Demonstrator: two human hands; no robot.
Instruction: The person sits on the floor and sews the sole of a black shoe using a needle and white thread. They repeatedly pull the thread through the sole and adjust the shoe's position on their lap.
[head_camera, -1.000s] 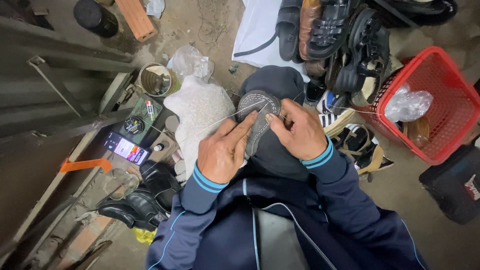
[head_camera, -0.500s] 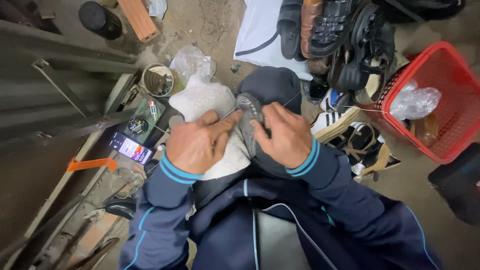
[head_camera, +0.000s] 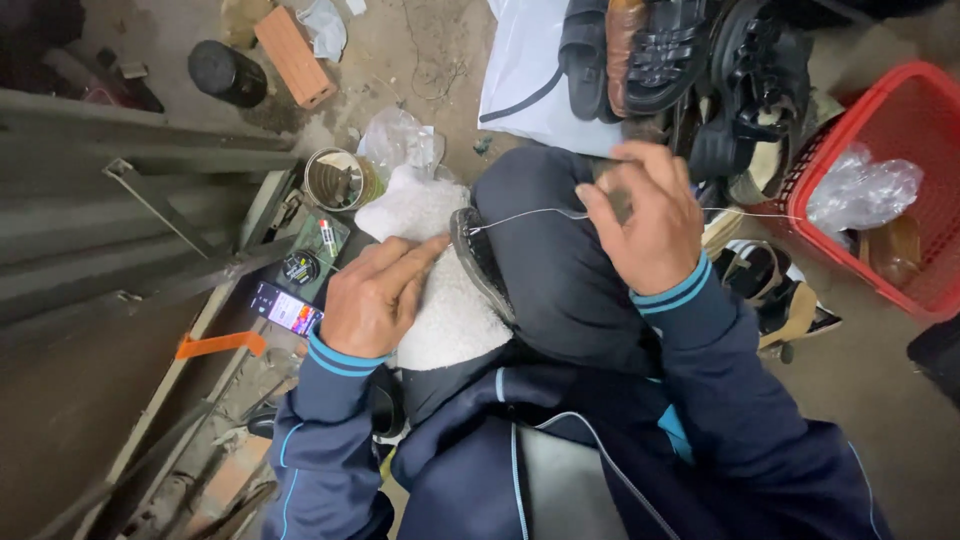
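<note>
Bare concrete floor (head_camera: 430, 40) spreads under a cluttered workspace seen from above. Fingers of the right hand (head_camera: 645, 215) are pressed together, pinching a thin pale thread (head_camera: 525, 214) that runs taut from the fingertips leftward to the dark shoe with a grey ridged sole (head_camera: 480, 262) resting on the person's knee. More of the same thread stretches rightward past the hand toward the red plastic basket (head_camera: 900, 150). Fingers of the left hand (head_camera: 375, 295) lie extended and close together, pressing the shoe's edge against a white textured cloth bundle (head_camera: 440, 270) just beside it. Left of that hand sit a lit smartphone (head_camera: 287, 308) and a round metal tin (head_camera: 335, 180). Beyond the knee, a pile of black sandals (head_camera: 690, 60) rests near a white plastic sheet (head_camera: 530, 80), and a brick (head_camera: 293, 55) lies well apart
</note>
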